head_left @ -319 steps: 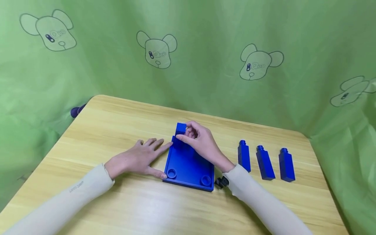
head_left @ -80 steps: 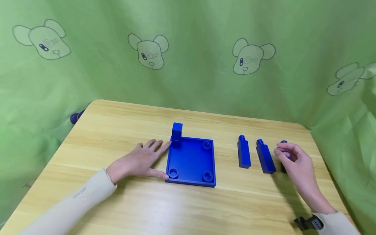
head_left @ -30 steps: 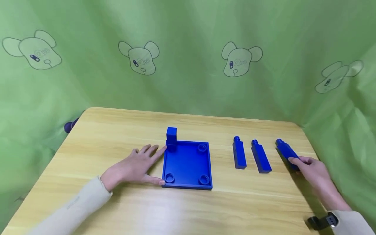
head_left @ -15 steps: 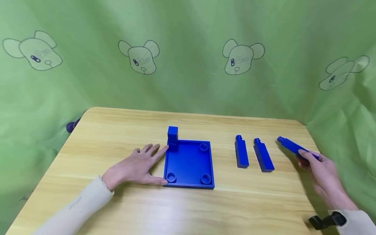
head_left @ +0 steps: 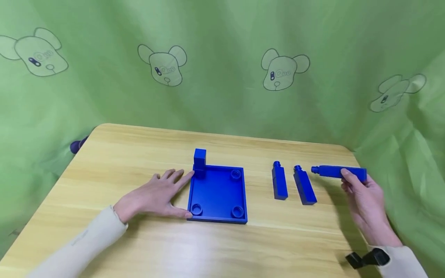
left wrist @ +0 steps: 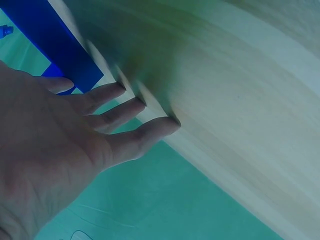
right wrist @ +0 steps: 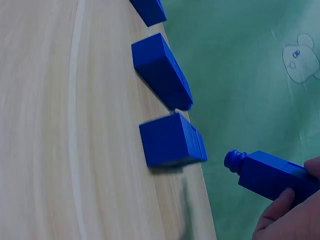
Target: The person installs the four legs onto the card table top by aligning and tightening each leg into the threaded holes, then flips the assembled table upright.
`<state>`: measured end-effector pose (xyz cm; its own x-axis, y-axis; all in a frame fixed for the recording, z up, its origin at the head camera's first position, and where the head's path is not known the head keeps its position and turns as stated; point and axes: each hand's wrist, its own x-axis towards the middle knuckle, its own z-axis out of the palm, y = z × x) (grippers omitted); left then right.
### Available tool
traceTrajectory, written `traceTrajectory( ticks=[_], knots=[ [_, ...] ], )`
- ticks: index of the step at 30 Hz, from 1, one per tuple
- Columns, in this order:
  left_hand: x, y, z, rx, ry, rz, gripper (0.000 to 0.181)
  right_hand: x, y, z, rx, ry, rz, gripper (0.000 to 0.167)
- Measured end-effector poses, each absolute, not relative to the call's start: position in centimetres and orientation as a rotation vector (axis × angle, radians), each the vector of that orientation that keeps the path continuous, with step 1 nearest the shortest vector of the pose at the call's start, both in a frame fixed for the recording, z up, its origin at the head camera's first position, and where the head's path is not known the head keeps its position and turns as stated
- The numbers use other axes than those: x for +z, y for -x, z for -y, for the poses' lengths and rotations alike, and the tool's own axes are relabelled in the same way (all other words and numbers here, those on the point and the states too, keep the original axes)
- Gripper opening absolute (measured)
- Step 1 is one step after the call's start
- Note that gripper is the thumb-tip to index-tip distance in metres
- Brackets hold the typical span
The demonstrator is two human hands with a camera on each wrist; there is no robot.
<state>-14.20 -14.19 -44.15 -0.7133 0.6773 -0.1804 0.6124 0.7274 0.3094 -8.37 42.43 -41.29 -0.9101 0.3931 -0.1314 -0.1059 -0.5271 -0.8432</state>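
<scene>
A blue square tray-like base (head_left: 217,193) with raised rims lies mid-table, with threaded round sockets at three corners. At its far left corner a blue square leg (head_left: 199,158) stands upright. My left hand (head_left: 154,195) is spread flat at the base's left side, thumb and forefinger touching its edge. My right hand (head_left: 366,202) pinches another blue leg (head_left: 328,171) between thumb and fingers, above the table at the right. That leg is nearly level, its threaded end (right wrist: 235,161) pointing left.
Two more blue legs (head_left: 280,181) lie between the base and my right hand, threaded ends away from me. A black device (head_left: 368,259) sits on my right wrist. Behind the wooden table (head_left: 139,251) hangs a green curtain (head_left: 222,104).
Earlier my right hand was at the standing leg, then moved right and picked up the rightmost leg. Since then the leg has been lifted and turned level. My left hand stays at the base.
</scene>
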Motion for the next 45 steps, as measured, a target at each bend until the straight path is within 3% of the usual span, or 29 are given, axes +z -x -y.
traceTrajectory(
  ticks=[24,34,45],
  knots=[
    [-43.9,14.4,14.1,0.344,-1.029,-2.654,0.129,-40.7,11.2,-34.3,2.386,0.324,1.414,0.018],
    [-43.7,14.4,14.2,0.356,-1.016,-2.634,0.132,-40.7,11.8,-31.3,2.343,0.092,1.637,0.022],
    [-43.8,14.4,14.3,0.355,-0.996,-2.623,0.132,-41.2,12.4,-28.9,2.264,0.022,1.919,0.023]
  ],
)
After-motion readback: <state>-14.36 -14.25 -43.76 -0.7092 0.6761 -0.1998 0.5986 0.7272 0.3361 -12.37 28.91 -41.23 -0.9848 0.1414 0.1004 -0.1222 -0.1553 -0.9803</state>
